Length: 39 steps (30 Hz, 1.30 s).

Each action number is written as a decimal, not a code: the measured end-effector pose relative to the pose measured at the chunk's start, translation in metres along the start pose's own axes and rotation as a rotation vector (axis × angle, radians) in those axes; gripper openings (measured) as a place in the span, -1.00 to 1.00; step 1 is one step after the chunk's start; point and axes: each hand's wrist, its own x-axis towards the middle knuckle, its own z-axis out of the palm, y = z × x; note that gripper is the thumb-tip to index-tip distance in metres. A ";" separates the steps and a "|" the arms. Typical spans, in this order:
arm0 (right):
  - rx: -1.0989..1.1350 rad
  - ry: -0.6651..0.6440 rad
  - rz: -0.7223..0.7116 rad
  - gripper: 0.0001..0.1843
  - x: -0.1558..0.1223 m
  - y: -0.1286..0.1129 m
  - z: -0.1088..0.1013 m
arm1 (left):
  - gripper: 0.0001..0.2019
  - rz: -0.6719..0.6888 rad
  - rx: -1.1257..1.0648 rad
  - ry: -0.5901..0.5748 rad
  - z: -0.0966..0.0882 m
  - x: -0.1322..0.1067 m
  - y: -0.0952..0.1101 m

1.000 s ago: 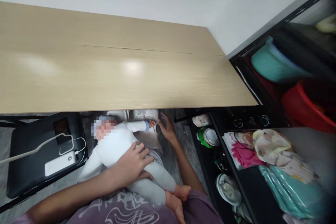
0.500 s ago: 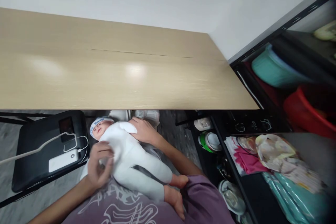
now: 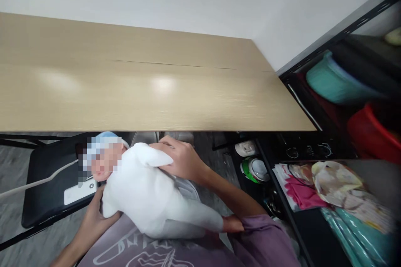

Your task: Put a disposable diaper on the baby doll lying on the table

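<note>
A baby doll [image 3: 147, 192] in a white suit and blue-and-white cap lies tilted on its side across my lap, just below the table edge. Its head is at the left and a bare foot shows at the right. My left hand [image 3: 95, 215] is closed around the doll's near arm and side, fingers partly hidden under the white cloth. On the far side, my right hand [image 3: 183, 158] grips the doll by its upper arm and back; some of its fingertips are hidden behind the body.
A wooden table [image 3: 156, 96] spans the front. At left, a black seat [image 3: 46, 192] carries a white power bank [image 3: 79, 192] with a cable. A dark shelf on the right holds a teal basin [image 3: 335, 81], a red basin [image 3: 372, 129] and plastic packets [image 3: 354, 229].
The doll has been lifted nearer and rolled from its back onto its side. My left hand has moved down to hold its near side; my right hand keeps to the far side.
</note>
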 end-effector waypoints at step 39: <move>-0.245 0.435 0.375 -0.38 0.110 0.232 -0.045 | -0.25 0.473 0.673 0.234 -0.037 0.388 0.196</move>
